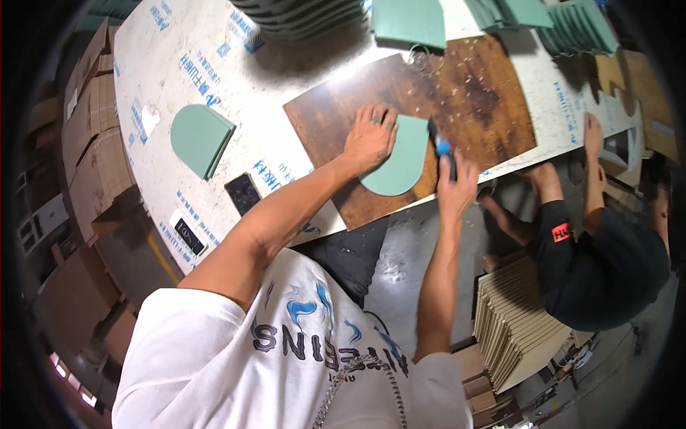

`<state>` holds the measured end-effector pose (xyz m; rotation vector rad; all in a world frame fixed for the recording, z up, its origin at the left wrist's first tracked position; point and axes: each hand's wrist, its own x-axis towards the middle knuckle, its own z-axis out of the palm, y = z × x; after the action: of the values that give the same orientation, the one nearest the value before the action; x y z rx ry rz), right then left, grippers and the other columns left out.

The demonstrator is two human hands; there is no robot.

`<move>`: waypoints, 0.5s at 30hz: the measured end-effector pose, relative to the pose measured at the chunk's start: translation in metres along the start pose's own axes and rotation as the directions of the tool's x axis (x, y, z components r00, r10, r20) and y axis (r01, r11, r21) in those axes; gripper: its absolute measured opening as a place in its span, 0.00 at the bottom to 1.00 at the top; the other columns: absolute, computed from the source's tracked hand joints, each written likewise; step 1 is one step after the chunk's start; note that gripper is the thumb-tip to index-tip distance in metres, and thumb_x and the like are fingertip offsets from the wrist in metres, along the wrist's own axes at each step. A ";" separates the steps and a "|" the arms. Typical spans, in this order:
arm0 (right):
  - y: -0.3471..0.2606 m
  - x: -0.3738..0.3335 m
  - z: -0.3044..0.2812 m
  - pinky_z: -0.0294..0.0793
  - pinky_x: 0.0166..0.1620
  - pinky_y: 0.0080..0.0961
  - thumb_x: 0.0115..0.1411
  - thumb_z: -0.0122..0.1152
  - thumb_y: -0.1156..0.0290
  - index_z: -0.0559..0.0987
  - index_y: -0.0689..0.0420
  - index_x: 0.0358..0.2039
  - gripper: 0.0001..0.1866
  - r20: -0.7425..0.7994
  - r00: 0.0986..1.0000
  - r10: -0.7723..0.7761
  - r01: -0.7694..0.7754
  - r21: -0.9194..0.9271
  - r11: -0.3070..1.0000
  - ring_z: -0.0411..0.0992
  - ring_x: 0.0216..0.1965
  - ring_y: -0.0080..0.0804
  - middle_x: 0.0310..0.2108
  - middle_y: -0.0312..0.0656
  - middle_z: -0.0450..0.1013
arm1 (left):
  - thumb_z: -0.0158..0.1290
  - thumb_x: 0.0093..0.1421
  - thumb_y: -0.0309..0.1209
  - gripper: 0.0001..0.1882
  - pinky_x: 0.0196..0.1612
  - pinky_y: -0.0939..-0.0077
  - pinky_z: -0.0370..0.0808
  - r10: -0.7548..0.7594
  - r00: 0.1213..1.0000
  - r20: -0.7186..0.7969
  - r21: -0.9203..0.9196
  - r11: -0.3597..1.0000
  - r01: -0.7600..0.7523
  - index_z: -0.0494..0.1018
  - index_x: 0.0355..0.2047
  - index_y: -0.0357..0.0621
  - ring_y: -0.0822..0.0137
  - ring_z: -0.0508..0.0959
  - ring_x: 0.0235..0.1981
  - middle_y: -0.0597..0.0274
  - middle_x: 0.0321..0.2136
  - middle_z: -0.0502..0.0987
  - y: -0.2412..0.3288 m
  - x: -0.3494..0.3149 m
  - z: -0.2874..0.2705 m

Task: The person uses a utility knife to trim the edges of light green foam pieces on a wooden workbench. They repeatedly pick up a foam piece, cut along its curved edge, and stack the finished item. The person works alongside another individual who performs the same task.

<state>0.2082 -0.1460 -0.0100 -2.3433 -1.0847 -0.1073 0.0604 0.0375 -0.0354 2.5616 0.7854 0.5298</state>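
A green panel [405, 161] with a rounded end lies on a brown wood-look board [329, 107]. My left hand [370, 136] presses on the panel's left part, fingers bent over it and close together. In my right hand [459, 182] is a black-handled hand tool [443, 147] with a blue part, its black head against the panel's right edge. What kind of cutter or scraper it is, I cannot make out. To the left, a short stack of similar green panels [200, 139] rests on the white table [271, 86].
More green panels [409, 21] are stacked at the far side. A dark phone [243, 193] lies near my left forearm, with a black-faced device [189, 236] at the edge. Shavings [468, 79] dot the board. A co-worker in black [593, 257] bends at the right, beside stacked boards [514, 314].
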 end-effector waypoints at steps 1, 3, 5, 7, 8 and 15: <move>0.002 -0.031 -0.008 0.74 0.45 0.43 0.59 0.71 0.60 0.82 0.55 0.51 0.22 -0.046 0.995 0.091 -0.090 0.023 0.996 0.72 0.40 0.50 0.37 0.49 0.72 | 0.50 0.68 0.34 0.16 0.59 0.49 0.64 0.005 1.000 0.004 -0.010 1.000 -0.005 0.70 0.52 0.40 0.44 0.68 0.54 0.45 0.49 0.71 0.001 0.001 0.000; 0.002 -0.097 -0.030 0.74 0.48 0.41 0.54 0.76 0.59 0.79 0.56 0.56 0.30 -0.019 0.959 0.284 -0.281 0.095 0.955 0.73 0.44 0.49 0.41 0.48 0.72 | 0.48 0.68 0.36 0.16 0.59 0.51 0.64 0.012 1.000 0.019 0.016 1.000 -0.013 0.71 0.50 0.38 0.46 0.68 0.53 0.47 0.48 0.71 0.000 0.002 0.004; -0.007 -0.168 -0.050 0.73 0.50 0.44 0.52 0.78 0.58 0.79 0.59 0.54 0.32 -0.064 0.897 0.438 -0.428 0.123 0.895 0.73 0.44 0.51 0.43 0.50 0.75 | 0.49 0.67 0.37 0.19 0.59 0.48 0.61 -0.056 0.982 0.178 -0.022 0.998 0.061 0.71 0.53 0.37 0.47 0.67 0.54 0.45 0.50 0.71 0.012 0.020 0.008; -0.023 -0.235 -0.065 0.74 0.47 0.38 0.54 0.77 0.61 0.80 0.65 0.48 0.27 -0.022 0.830 0.558 -0.556 0.051 0.829 0.75 0.41 0.46 0.38 0.52 0.76 | 0.53 0.63 0.37 0.26 0.59 0.43 0.59 -0.153 0.988 0.031 -0.052 0.987 0.155 0.66 0.58 0.36 0.42 0.65 0.55 0.41 0.51 0.68 0.006 0.044 0.013; -0.019 -0.278 -0.062 0.74 0.42 0.35 0.54 0.76 0.61 0.80 0.65 0.44 0.24 -0.081 0.809 0.583 -0.569 0.146 0.810 0.74 0.33 0.40 0.31 0.47 0.75 | 0.54 0.61 0.37 0.29 0.59 0.42 0.59 -0.162 0.983 -0.090 -0.025 0.987 0.161 0.64 0.59 0.34 0.40 0.64 0.56 0.39 0.53 0.67 0.008 0.065 0.018; -0.055 -0.393 -0.086 0.60 0.20 0.21 0.62 0.68 0.62 0.78 0.60 0.29 0.14 0.124 0.265 0.956 -0.884 0.428 0.190 0.62 0.16 0.19 0.18 0.31 0.67 | 0.53 0.59 0.44 0.31 0.66 0.39 0.56 0.202 0.854 0.480 -0.168 0.976 -0.137 0.71 0.57 0.34 0.44 0.63 0.65 0.42 0.65 0.63 0.069 0.085 0.024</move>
<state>-0.0821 -0.4291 -0.0268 -2.0944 0.5646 0.3595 0.1673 0.0294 -0.0025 2.4896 0.3306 -0.0427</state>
